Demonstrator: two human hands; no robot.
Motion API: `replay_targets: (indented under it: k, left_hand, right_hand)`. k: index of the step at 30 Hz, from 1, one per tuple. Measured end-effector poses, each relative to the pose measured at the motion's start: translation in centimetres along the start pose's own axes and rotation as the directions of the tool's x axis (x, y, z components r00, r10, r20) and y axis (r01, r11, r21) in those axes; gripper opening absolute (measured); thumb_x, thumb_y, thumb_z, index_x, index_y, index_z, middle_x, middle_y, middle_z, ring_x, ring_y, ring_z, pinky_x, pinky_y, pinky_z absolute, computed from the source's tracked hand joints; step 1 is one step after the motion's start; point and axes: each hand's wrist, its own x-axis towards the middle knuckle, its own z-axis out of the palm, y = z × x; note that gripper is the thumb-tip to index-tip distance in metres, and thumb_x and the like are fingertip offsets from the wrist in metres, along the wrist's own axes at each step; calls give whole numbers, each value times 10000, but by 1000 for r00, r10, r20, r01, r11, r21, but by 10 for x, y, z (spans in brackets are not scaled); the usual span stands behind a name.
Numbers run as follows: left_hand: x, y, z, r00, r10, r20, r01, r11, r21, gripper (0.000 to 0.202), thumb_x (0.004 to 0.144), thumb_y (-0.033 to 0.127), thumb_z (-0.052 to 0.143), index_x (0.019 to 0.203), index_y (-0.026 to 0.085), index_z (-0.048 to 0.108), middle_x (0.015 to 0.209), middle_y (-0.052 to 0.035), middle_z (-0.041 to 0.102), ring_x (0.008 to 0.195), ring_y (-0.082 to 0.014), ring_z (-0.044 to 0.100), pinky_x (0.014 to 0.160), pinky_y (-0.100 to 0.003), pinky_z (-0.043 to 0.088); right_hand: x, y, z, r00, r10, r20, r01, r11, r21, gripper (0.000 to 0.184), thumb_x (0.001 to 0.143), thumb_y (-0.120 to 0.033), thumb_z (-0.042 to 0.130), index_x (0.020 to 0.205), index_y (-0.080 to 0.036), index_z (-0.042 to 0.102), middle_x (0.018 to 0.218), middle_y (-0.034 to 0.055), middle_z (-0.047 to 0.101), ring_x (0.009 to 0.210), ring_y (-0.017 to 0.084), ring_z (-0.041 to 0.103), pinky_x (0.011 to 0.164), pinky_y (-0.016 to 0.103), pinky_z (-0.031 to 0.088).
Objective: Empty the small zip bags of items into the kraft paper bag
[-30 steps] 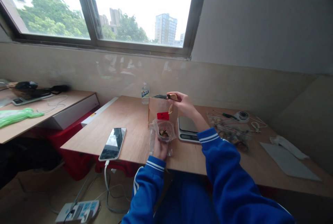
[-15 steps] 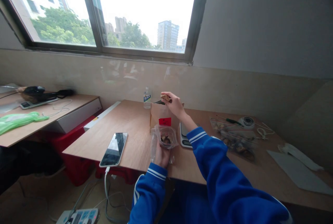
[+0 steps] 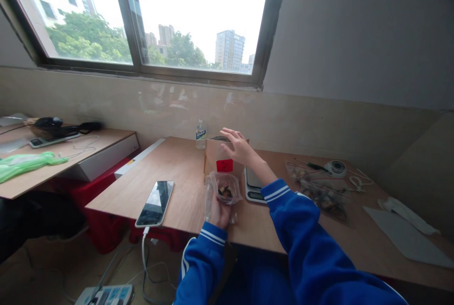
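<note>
My left hand [image 3: 222, 212] is wrapped round a clear plastic bag [image 3: 213, 183], its mouth spread wide. Brown dried pieces [image 3: 224, 190], perhaps dried mushrooms, lie inside it. Just behind the bag stands a cardboard box [image 3: 213, 156] with a red label [image 3: 224, 165] on its front. My right hand [image 3: 241, 149] hovers by the box's top edge, fingers apart and holding nothing. Something dark shows at the box's opening, but its contents are mostly hidden. Beside the box, partly under my right forearm, sits a white kitchen scale [image 3: 252, 194].
A phone [image 3: 156, 203] on a charging cable lies at the table's front left. Behind the box stands a clear bottle [image 3: 200, 134]. To the right are filled plastic bags [image 3: 324, 196], a screwdriver [image 3: 318, 167], a round white camera [image 3: 336, 168] and a grey sheet [image 3: 404, 236].
My right hand held a brown piece over the box; now its fingers have spread and the piece is gone from them. My left hand keeps the bag in nearly the same place.
</note>
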Motion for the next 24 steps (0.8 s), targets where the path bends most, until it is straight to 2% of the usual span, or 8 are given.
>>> replay_targets:
  k: [3, 5, 8, 9, 11, 15, 19, 24]
  left_hand:
    - [-1, 0, 0, 1000, -2, 15, 2, 1000, 12, 350, 884, 279, 488, 1226, 245, 551, 1129, -57, 661, 1068, -242, 608, 841, -367, 540]
    - [0, 0, 0, 999, 4, 51, -5, 1000, 25, 337, 883, 301, 483, 1203, 233, 565, 1133, -61, 657, 1077, -244, 603, 858, -374, 531]
    - [1, -1, -2, 999, 9, 52, -10, 1000, 14, 303, 898, 312, 434, 1124, 203, 605, 1096, -77, 670, 1100, -230, 592, 902, -359, 509]
    - [2, -2, -3, 999, 10, 38, -10, 1000, 3, 301, 903, 307, 413, 1100, 198, 614, 1085, -82, 673, 1113, -224, 586, 922, -351, 498]
    - [4, -3, -5, 1000, 9, 16, -9, 1000, -17, 301, 903, 293, 396, 1073, 190, 623, 1093, -89, 671, 1145, -215, 567, 959, -335, 474]
    - [5, -4, -7, 999, 31, 21, -31, 999, -32, 302, 891, 278, 407, 1082, 187, 623, 1171, -91, 643, 1205, -205, 523, 984, -309, 457]
    - [6, -4, -9, 997, 17, 75, -16, 1000, -16, 306, 892, 301, 419, 1079, 193, 635, 1174, -87, 646, 1192, -214, 535, 989, -333, 459]
    - [7, -5, -12, 995, -49, 84, 51, 998, -22, 319, 909, 310, 400, 1021, 156, 656, 1065, -103, 688, 1104, -231, 597, 986, -372, 462]
  right_hand:
    - [-15, -15, -9, 996, 89, 2, -88, 981, 171, 293, 850, -165, 427, 1055, -151, 635, 1073, 95, 622, 980, 188, 573, 878, 338, 458]
    - [-30, -21, -9, 965, 149, 216, -211, 931, 298, 334, 837, -119, 360, 985, -150, 657, 886, 52, 660, 769, 145, 610, 715, 271, 492]
    - [-56, -22, 5, 805, 173, 568, -351, 910, 220, 341, 778, -74, 388, 920, -154, 688, 823, 33, 693, 720, 142, 624, 662, 233, 481]
    - [-64, -21, 13, 761, 195, 618, -356, 923, 146, 331, 757, -61, 413, 903, -156, 694, 851, 38, 703, 749, 152, 629, 680, 235, 479]
    - [-75, -17, 30, 720, 229, 655, -316, 949, 17, 314, 726, -47, 470, 927, -146, 689, 943, 66, 705, 813, 181, 630, 726, 253, 476]
    - [-82, -8, 55, 700, 156, 697, -187, 982, -32, 411, 668, -76, 619, 1079, -84, 622, 1113, 156, 648, 948, 246, 606, 826, 313, 469]
    - [-82, -3, 62, 747, 143, 650, -136, 989, -62, 525, 588, -67, 686, 1106, -88, 598, 1152, 167, 620, 993, 267, 584, 869, 336, 452]
    - [-88, -3, 65, 755, 174, 633, -154, 984, -88, 328, 639, -82, 653, 967, -91, 652, 1077, 156, 647, 940, 246, 591, 853, 317, 442]
